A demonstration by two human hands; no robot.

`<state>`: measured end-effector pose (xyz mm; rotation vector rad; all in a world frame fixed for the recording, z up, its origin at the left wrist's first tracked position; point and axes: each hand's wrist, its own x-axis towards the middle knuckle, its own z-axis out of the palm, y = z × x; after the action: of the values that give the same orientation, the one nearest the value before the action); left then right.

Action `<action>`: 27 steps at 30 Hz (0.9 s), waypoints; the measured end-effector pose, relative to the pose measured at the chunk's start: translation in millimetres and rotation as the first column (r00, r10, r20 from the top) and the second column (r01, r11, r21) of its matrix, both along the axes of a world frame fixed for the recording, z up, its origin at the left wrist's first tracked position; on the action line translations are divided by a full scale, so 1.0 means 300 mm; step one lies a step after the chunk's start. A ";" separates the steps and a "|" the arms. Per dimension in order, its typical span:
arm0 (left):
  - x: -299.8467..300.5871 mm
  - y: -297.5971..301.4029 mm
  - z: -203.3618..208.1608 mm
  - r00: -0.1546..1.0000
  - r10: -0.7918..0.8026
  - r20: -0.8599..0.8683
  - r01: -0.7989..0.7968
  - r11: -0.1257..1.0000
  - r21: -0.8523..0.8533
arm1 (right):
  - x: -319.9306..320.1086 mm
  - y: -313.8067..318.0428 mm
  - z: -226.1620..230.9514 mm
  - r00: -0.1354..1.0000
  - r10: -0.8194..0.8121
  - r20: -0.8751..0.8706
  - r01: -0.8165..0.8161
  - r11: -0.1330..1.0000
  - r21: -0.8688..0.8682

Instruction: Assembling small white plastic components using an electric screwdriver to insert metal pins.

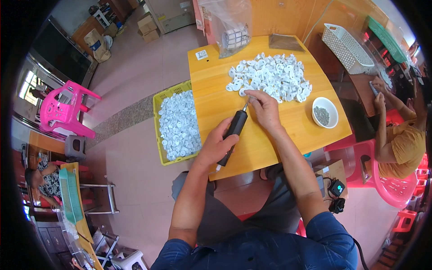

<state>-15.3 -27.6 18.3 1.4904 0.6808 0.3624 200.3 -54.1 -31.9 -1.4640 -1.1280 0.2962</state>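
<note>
Here's the left hand [218,145], fingers wrapped firmly around a black cylindrical screwdriver [233,134], its tail near the wooden yellow tabletop's [213,85] near-left corner, its bit slanting toward the far edge. The right hand [267,112] meets that tip, thumb and fingers bunched together; what they pinch, I can't tell. Beyond, small white plastic discs [270,74] crowd toward the far-right corner, and a round white bowl [333,119] of tiny grey metal pieces [321,115] sits by the right edge.
</note>
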 end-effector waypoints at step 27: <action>-0.010 0.013 -0.003 0.997 -0.079 0.017 0.080 0.991 -0.108 | -0.010 0.000 -0.041 1.000 -0.008 -0.016 0.006 0.996 -0.093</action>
<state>-18.2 -23.7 17.4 1.4065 0.6195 0.2699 197.4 -54.1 -44.2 -1.5447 -1.1081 0.3595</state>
